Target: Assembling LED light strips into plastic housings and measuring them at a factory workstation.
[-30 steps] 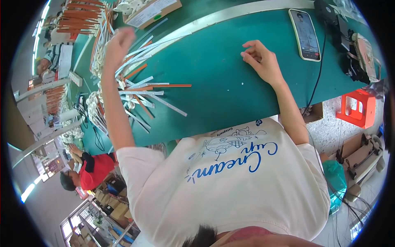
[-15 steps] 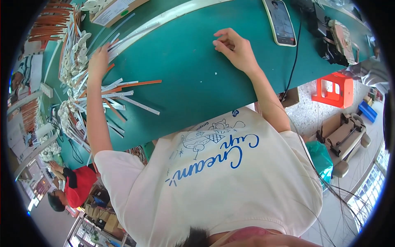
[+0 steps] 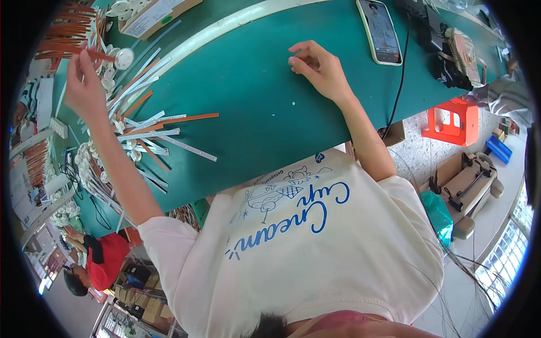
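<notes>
My left hand (image 3: 85, 90) is raised over the far left of the green table. Its fingers pinch a reddish-brown strip that ends in a round white disc (image 3: 124, 58); I cannot make out more of the strip's kind. Below it on the table lies a fanned pile of white strips with small holes (image 3: 147, 124) and brown strips (image 3: 189, 118), with white discs among them. Over the middle of the table, my right hand (image 3: 320, 70) stays loosely curled, thumb and fingers apart, with nothing visible in it.
A phone (image 3: 380, 31) lies at the far right beside a black cable (image 3: 401, 84). A cardboard box (image 3: 155, 19) sits at the back left, near more bundled brown strips (image 3: 65, 31). An orange stool (image 3: 451, 123) stands on the floor at right. A person in red (image 3: 107, 256) works at lower left.
My left hand has moved left, away from the white strips, and now holds up the brown strip with the white disc. My right hand has hardly moved.
</notes>
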Tool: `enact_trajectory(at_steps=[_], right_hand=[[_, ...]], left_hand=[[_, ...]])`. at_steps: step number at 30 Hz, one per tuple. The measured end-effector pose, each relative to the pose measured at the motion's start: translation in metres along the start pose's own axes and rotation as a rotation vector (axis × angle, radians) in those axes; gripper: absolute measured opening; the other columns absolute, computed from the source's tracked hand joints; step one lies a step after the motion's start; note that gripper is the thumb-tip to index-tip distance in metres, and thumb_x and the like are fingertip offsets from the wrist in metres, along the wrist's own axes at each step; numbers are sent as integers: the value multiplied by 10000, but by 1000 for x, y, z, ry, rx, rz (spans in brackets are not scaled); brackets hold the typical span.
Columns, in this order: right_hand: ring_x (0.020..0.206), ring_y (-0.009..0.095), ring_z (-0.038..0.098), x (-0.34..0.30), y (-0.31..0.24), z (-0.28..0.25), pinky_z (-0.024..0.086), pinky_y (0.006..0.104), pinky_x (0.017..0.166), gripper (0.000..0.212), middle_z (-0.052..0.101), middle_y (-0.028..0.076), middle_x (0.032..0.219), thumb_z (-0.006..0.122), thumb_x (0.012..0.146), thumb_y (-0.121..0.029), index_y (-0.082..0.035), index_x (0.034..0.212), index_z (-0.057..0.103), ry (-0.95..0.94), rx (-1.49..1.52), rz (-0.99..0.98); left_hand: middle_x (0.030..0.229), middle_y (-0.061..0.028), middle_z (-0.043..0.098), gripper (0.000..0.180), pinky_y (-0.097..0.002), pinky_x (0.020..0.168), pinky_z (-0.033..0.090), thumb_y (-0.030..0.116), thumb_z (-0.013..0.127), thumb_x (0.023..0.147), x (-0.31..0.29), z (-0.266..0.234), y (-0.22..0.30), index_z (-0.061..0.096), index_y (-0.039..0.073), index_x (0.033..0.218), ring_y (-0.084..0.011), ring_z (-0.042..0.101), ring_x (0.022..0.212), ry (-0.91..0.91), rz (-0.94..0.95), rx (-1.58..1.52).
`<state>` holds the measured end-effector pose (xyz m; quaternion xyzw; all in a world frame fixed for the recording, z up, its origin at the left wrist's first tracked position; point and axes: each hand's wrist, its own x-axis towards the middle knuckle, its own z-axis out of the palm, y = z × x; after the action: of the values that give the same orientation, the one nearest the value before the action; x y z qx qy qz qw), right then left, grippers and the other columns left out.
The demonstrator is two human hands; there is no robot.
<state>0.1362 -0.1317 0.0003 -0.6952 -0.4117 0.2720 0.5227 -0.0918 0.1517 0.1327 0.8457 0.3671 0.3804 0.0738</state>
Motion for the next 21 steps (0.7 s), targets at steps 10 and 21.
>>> enact_trajectory(at_steps=[10,21], right_hand=[[712,92,573,1,-53,-1,482,228,640,239,603,49,820,628,865,-120,13,1048,551,-118,-49,-71],[836,133,598,-1,-9,-18,496,268,752,318,614,80,897,402,988,-217,47,1020,576,-106,278,104]], left_hand=[[856,-91,680,180,-256,632,532,143,589,885,-100,99,157,620,21,1014,-156,671,750,-416,-103,-942],[992,-92,642,359,-356,797,482,97,660,796,-165,145,137,550,58,1135,-267,612,929,-598,21,-790]])
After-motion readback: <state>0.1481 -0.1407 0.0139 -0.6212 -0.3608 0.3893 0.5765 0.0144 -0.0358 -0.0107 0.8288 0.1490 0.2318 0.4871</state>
